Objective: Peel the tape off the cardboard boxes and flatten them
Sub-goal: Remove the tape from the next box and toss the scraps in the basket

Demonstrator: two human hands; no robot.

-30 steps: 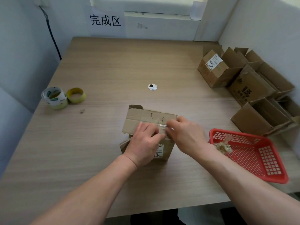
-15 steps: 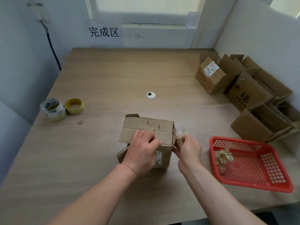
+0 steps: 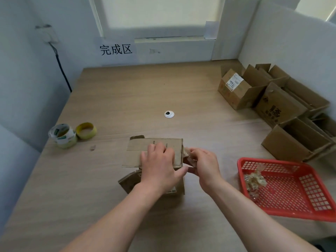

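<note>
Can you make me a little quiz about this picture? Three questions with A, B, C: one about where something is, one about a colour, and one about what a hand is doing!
1. What colour is the basket to the right of the box?
A. Blue
B. Red
C. Green

2. Where are the tape rolls?
A. On the left side of the table
B. Inside the basket
C. On top of the box

3. What is the right hand doing?
A. Lying flat on the table
B. Holding a tape roll
C. Pinching peeled tape at the box's right edge

Answers:
1 B: the mesh basket is bright red.
2 A: the rolls sit near the table's left edge, far from the basket.
3 C: its fingers are closed on crinkled clear tape beside the box.
</note>
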